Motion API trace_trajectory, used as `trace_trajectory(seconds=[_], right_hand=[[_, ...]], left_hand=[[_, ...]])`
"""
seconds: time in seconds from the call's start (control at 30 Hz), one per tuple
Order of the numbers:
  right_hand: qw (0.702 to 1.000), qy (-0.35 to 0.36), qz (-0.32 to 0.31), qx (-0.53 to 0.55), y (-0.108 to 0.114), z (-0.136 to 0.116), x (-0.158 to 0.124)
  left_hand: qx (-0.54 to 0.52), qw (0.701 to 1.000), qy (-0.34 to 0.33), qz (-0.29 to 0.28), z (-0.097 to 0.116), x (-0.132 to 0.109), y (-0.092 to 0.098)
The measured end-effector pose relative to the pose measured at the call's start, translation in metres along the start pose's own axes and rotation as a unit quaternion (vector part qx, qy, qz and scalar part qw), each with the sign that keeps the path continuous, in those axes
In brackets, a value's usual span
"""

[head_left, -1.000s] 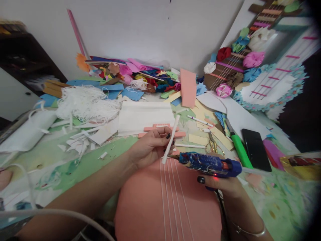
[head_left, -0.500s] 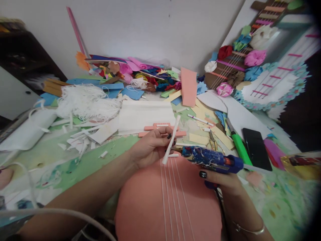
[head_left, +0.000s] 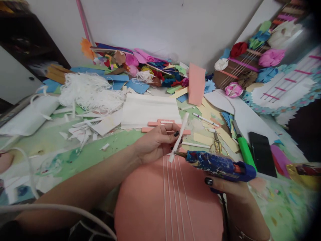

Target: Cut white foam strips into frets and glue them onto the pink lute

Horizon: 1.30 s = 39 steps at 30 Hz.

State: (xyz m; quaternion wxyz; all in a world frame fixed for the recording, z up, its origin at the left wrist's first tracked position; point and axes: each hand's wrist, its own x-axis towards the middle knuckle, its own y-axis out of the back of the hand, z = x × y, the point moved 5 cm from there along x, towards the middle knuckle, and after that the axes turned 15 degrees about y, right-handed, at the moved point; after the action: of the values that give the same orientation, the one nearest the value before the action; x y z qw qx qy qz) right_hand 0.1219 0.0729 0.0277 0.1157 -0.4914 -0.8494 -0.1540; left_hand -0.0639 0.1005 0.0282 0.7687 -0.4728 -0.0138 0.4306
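Note:
Between the thumb and fingers of my left hand (head_left: 160,142) is a thin white paper strip (head_left: 179,138), tilted with its lower end toward me. My right hand (head_left: 233,192) grips a blue hot glue gun (head_left: 218,164) smeared with dried glue. The gun's nozzle points left and reaches the lower part of the strip; whether it touches cannot be made out. Below both hands lies a salmon-pink guitar-shaped piece (head_left: 142,201) with several white strings (head_left: 173,194) running down it. Its far narrow part (head_left: 165,121) is partly hidden behind my left hand.
White yarn (head_left: 90,90) and paper scraps (head_left: 82,134) lie at the left. A white sheet (head_left: 150,107) is beyond my hands. Toward the right are scissors (head_left: 217,144), a green cutter (head_left: 244,150) and a black phone (head_left: 262,154). Decorated paper guitars (head_left: 283,83) lean at the back right.
The glue gun's nozzle has come to the lower end of the white strip. My view has shifted slightly, and my left hand still holds the strip.

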Motion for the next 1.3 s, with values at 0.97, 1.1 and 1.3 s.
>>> trace_trajectory(seconds=[0.97, 1.1, 1.3], right_hand=[[0.995, 0.037, -0.075, -0.044, -0.004, -0.012, 0.004], [0.999, 0.019, -0.014, -0.029, 0.0, -0.008, 0.0], [0.997, 0.01, -0.047, -0.06, -0.002, -0.008, 0.0]], left_hand=[[0.001, 1.0, -0.005, -0.024, -0.001, 0.002, 0.003], [0.004, 1.0, -0.005, -0.015, -0.001, 0.002, 0.004], [0.008, 1.0, -0.006, -0.016, -0.001, 0.001, 0.004]])
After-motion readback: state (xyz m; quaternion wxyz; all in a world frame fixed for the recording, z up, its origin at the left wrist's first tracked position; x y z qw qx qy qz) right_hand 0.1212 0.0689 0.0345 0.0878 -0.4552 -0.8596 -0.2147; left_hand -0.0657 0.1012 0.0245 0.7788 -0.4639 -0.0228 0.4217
